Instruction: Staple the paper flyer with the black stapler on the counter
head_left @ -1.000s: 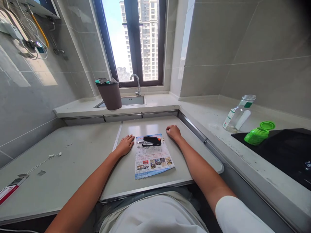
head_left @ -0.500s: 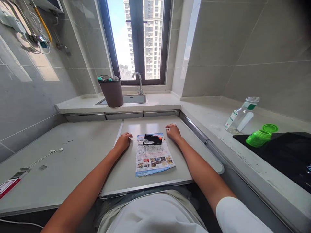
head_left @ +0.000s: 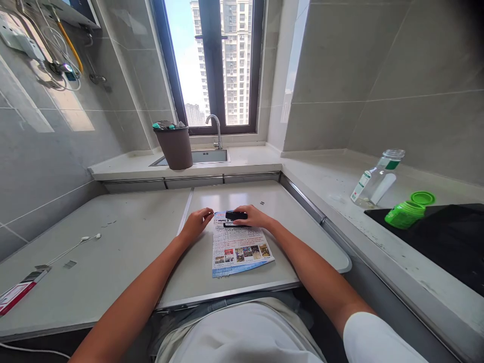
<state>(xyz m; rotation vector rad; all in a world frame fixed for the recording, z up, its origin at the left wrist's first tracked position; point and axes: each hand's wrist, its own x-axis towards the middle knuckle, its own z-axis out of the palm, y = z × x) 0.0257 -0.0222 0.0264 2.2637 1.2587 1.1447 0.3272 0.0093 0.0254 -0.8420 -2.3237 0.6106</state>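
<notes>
A black stapler (head_left: 236, 215) lies across the top of a printed leaflet (head_left: 242, 247), its silver inner part sticking out at the left end. My right hand (head_left: 252, 217) is closed around the stapler's right end. At the leaflet's upper left corner, my left hand (head_left: 198, 222) has its thumb and fingers pinched together close to the stapler's silver end. Whatever may be between those fingertips is too small to make out. Beyond my right hand, a tiny dark piece that looks like a strip of staples (head_left: 262, 203) rests on the table (head_left: 302, 237).
White earphones (head_left: 86, 238) and a red-and-white box (head_left: 22, 290) lie on the left of the table. A brown bin (head_left: 174, 148) stands by the sink (head_left: 209, 156). On the right counter are a clear bottle (head_left: 374, 181) and an open green container (head_left: 406, 214) beside black cloth (head_left: 449, 242).
My right hand has moved left and down from the bare table onto the stapler and closed on it. My left hand has shifted slightly right, closer to the stapler's silver end.
</notes>
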